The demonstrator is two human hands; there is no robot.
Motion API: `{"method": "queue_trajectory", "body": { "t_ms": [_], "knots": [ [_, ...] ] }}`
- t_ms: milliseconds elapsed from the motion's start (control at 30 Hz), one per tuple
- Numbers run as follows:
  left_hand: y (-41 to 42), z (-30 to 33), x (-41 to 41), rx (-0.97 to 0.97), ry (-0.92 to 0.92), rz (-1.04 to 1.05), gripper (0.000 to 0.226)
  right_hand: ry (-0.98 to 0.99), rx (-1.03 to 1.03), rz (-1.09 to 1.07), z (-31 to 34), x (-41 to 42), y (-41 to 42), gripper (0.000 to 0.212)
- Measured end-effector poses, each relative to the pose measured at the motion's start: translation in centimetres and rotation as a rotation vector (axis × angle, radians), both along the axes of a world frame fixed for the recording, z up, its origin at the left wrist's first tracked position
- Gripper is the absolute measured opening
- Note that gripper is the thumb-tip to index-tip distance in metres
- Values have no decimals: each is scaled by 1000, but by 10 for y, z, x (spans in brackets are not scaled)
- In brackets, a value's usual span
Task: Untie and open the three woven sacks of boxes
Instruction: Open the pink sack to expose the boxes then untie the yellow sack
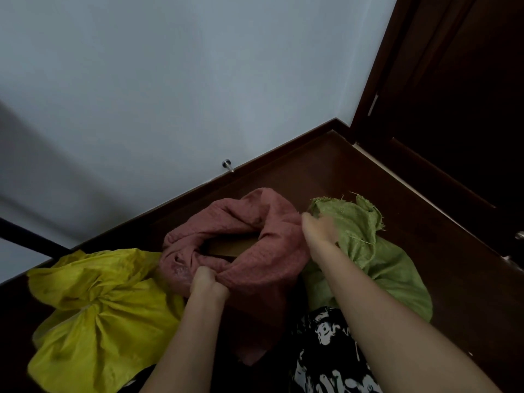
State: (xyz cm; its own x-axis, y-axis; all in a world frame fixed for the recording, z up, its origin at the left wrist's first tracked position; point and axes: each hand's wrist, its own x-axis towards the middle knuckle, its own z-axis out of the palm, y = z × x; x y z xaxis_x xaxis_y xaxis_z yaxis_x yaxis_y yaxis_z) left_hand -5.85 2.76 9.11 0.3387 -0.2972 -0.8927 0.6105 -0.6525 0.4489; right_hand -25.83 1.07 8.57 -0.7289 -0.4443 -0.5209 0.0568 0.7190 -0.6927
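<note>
Three woven sacks stand side by side on the dark floor. The red sack (272, 222) in the middle has its mouth open, and a brown cardboard box (231, 246) shows inside. My left hand (206, 282) grips the near rim of the red sack. The yellow sack (99, 313) on the left is still bunched and knotted at its neck. On the right, the green sack (365, 242) has a frayed top, and my right hand (319, 226) reaches onto its gathered neck; the hand is blurred, so its grip is unclear.
A white wall runs behind the sacks with a dark skirting board (255, 163) and a metal door stop (227, 164). A dark wooden door (453, 109) stands to the right. A black-and-white patterned garment (329, 350) lies at the bottom between my arms.
</note>
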Motion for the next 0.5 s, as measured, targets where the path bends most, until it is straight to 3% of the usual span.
{"method": "queue_trajectory", "body": {
  "t_ms": [67,133,233,300,433,500],
  "knots": [
    [4,-1,-1,29,-8,-28,51,-80,105,183,2,15,-8,105],
    [6,-4,2,36,-7,-30,54,-110,223,388,3,29,-8,117],
    [5,-9,10,16,24,-38,59,-210,242,474,-18,37,-5,77],
    [6,-5,14,-25,32,-21,62,-350,230,365,-31,37,0,57],
    [4,3,15,-121,39,3,23,-619,29,11,-17,29,-1,28],
    [2,3,21,-133,53,24,32,-753,-74,-100,7,20,6,10]
  ]
}}
